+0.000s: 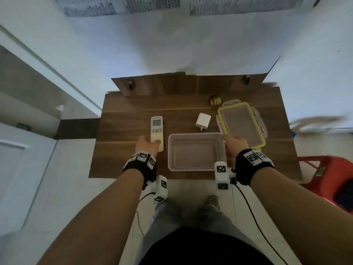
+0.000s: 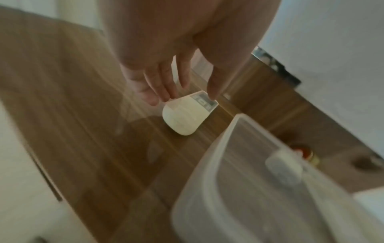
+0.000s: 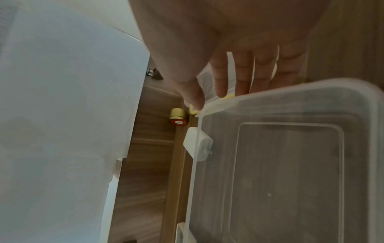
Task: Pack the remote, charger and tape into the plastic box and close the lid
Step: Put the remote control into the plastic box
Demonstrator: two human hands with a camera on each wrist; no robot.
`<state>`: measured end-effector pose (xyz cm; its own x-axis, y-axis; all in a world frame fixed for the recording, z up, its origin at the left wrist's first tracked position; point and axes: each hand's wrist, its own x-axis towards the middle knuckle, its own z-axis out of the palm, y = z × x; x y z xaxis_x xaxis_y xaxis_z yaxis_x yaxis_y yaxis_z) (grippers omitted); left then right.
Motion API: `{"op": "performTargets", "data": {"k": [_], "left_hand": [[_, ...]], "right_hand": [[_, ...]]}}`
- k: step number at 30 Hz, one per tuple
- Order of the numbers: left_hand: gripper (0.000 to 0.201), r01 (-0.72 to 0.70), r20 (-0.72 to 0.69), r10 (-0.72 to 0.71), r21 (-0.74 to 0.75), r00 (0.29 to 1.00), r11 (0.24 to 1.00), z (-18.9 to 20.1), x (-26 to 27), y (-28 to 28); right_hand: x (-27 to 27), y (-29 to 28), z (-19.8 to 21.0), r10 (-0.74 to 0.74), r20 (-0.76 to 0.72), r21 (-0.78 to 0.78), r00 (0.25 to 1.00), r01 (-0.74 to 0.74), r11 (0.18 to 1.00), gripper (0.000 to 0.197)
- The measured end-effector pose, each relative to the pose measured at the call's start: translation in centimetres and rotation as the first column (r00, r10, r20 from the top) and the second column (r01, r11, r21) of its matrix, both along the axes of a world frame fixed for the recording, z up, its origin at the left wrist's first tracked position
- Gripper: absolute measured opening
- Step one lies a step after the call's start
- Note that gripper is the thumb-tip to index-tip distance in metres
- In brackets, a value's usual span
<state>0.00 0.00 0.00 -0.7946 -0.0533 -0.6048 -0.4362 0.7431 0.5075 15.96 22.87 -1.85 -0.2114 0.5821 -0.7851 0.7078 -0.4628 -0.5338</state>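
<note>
Plastic, the long white remote control point(image 1: 157, 133) looks light, stiff, slick: left hand point(image 1: 146, 146) fingers point(image 2: 166, 85) spread loosely over its near end, right hand point(image 1: 233, 144) fingers relaxed at the clear plastic box point(image 1: 196, 152) rim.

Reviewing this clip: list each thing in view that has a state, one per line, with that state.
plastic box: open, empty, on the table
lid: off, lying beside the box
remote: flat on the table, not yet packed
charger: on the table, outside the box
tape: on the table, outside the box
left hand: fingers touching the remote's near end
right hand: fingers at the box's far right corner
</note>
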Motion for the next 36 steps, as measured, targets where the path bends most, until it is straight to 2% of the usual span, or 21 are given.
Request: {"op": "performTargets", "data": {"k": [3, 6, 9, 12, 16, 19, 21, 24, 26, 29, 31, 34, 36], "left_hand": [[0.062, 0.115, 0.003, -0.115, -0.039, 0.993, 0.993, -0.3, -0.4, 0.3], [0.070, 0.149, 0.014, -0.148, -0.082, 0.989, 0.985, -1.2, -0.8, 0.8], [0.076, 0.171, -0.013, -0.173, -0.122, 0.985, 0.978, -1.9, -1.4, 1.6], [0.076, 0.206, -0.021, -0.212, -0.144, 0.977, 0.968, -1.9, -1.5, 2.0], [0.068, 0.280, -0.011, -0.282, -0.092, 0.959, 0.956, -1.8, -1.5, 1.3], [0.068, 0.364, -0.132, -0.366, -0.040, 0.921, 0.931, -0.1, -1.0, 0.7], [0.067, 0.493, -0.261, -0.483, -0.032, 0.836, 0.870, 1.3, -0.6, 0.4], [0.067, 0.720, -0.404, -0.685, -0.086, 0.607, 0.688, 3.6, 0.1, 0.3], [0.067, 0.833, -0.374, -0.813, -0.157, 0.446, 0.530, 4.2, 0.5, 0.8], [0.070, 0.925, -0.188, -0.940, -0.203, 0.286, 0.322, 4.2, 1.8, 2.0], [0.072, 0.942, -0.102, -0.966, -0.218, 0.236, 0.253, 3.8, 2.5, 2.7], [0.075, 0.950, -0.040, -0.973, -0.212, 0.227, 0.230, 3.1, 3.3, 3.7], [0.074, 0.957, -0.021, -0.981, -0.217, 0.190, 0.190, 2.5, 3.6, 4.3]], "right_hand": [[-0.4, -0.5, 0.4, 0.030, -0.007, 0.058, 1.000, -0.030, 0.998, 0.052], [-0.5, -0.9, 0.1, 0.063, 0.031, 0.099, 0.998, -0.066, 0.993, 0.051], [-0.8, -0.9, 0.1, 0.035, 0.028, 0.107, 0.999, -0.038, 0.994, 0.050], [-0.9, -1.2, 0.0, 0.032, 0.029, 0.114, 0.999, -0.035, 0.993, 0.048], [-1.2, -1.3, 0.6, 0.084, 0.058, 0.085, 0.995, -0.089, 0.992, 0.046], [-1.3, -1.3, 1.1, 0.108, 0.069, 0.071, 0.992, -0.113, 0.991, 0.043], [-1.5, -1.3, 1.4, 0.096, 0.055, 0.060, 0.994, -0.100, 0.993, 0.040], [-1.5, -1.4, 1.9, 0.067, 0.035, 0.030, 0.997, -0.068, 0.997, 0.037], [-1.4, -1.5, 2.2, 0.066, 0.028, 0.030, 0.997, -0.067, 0.997, 0.037], [-1.4, -1.4, 2.5, 0.056, 0.021, 0.038, 0.998, -0.057, 0.998, 0.046], [-1.6, -1.4, 2.8, 0.043, 0.021, 0.032, 0.999, -0.043, 0.999, 0.057], [-1.5, -0.5, 1.7, 0.015, 0.014, -0.016, 1.000, -0.014, 1.000, 0.066], [-1.3, 0.0, 0.7, 0.000, 0.006, -0.044, 1.000, 0.000, 0.999, 0.064]]}}
